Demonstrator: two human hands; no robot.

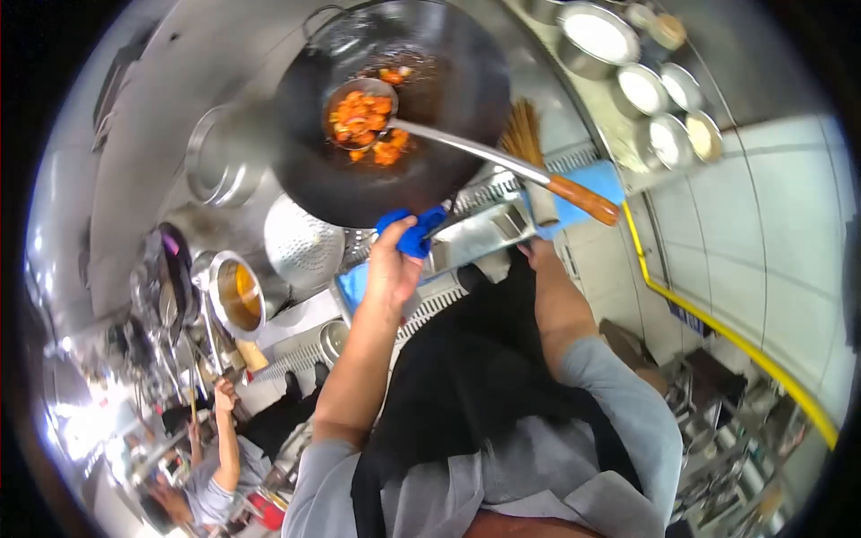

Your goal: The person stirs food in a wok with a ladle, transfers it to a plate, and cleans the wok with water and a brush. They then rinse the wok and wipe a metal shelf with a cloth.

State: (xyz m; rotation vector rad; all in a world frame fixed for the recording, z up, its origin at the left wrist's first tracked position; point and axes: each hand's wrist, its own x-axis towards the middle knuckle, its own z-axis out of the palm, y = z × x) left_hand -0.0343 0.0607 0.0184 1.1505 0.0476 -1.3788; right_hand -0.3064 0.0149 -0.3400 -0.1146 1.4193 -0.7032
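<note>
A cook in a grey shirt and black apron works at a steel surface (502,229). The left hand (392,269) clamps a blue cloth (414,231) around the rim of a dark wok (386,108). The right hand (538,253), near the ladle (484,154), shows no clear grip. The ladle's long axis runs from its wooden handle at right up-left to the bowl, heaped with orange food, inside the wok. Steel seasoning bowls (641,90) stand beyond.
</note>
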